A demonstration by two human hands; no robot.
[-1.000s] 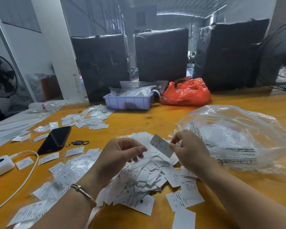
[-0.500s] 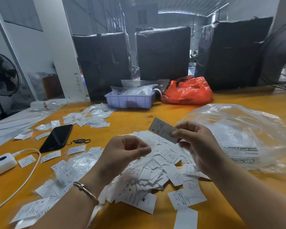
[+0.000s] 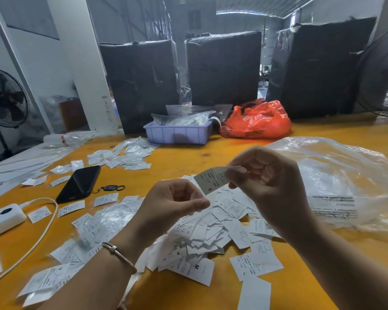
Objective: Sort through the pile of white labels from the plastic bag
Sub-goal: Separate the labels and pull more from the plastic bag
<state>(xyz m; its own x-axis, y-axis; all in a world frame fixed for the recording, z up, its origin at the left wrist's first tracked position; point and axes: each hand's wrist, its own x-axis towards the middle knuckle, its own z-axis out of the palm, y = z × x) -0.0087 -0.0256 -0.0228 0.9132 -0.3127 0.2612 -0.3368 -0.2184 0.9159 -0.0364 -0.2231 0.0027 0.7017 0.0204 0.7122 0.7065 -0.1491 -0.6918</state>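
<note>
A loose pile of white labels (image 3: 213,231) with size letters lies on the orange table (image 3: 300,287) in front of me. My right hand (image 3: 271,186) pinches one white label (image 3: 212,181), marked S, and holds it up above the pile. My left hand (image 3: 173,204) hovers just below and left of that label, fingers curled with thumb against fingertips, and I cannot make out anything held in it. The clear plastic bag (image 3: 336,186) lies crumpled to the right of the pile.
A black phone (image 3: 80,184) with a key tag, a white power bank (image 3: 2,217) and its cable lie at left. More labels (image 3: 123,157) lie scattered further back. A lilac tray (image 3: 177,133) and red bag (image 3: 258,121) sit at the table's far edge.
My right hand has lifted the pinched label higher above the pile and turned it. My left hand has stayed curled beside it.
</note>
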